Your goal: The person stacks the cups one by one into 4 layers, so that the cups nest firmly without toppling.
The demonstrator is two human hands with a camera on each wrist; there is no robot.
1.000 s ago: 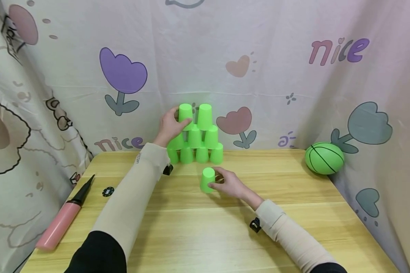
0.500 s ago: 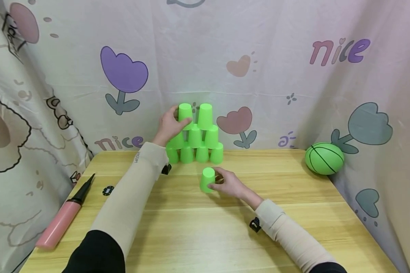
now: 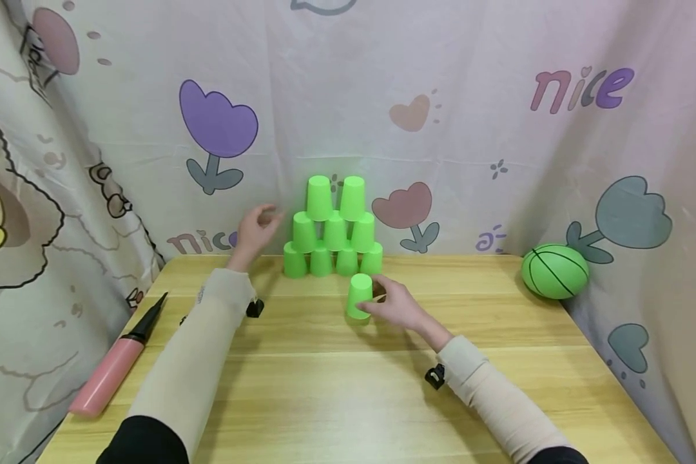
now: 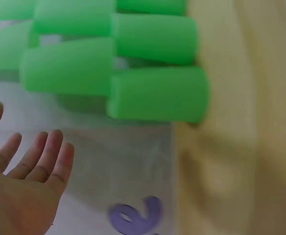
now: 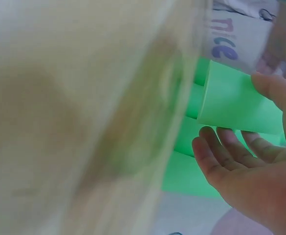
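Observation:
Green plastic cups stand upside down in a tiered stack at the back of the table: several in the bottom row, three in the middle row, and two on top, a left cup [image 3: 319, 198] and a right cup [image 3: 352, 198]. To the left of this stack my left hand [image 3: 255, 235] is apart from the cups, its fingers spread and loosely bent with nothing in them. My right hand [image 3: 400, 304] grips another upside-down green cup [image 5: 235, 98] in front of the stack, thumb on one side and fingers on the other. The right wrist view shows the cup's rim raised off the tabletop.
On the table's left side lies a pink hand pump [image 3: 109, 377] with a black nozzle. A round chip beside it is mostly hidden by my left sleeve. A green ball [image 3: 555, 270] sits at the back right corner. A printed curtain [image 3: 470, 129] hangs behind the table.
My left hand has let go of the top left cup and drawn back to the left. My right hand has raised its cup slightly towards the stack.

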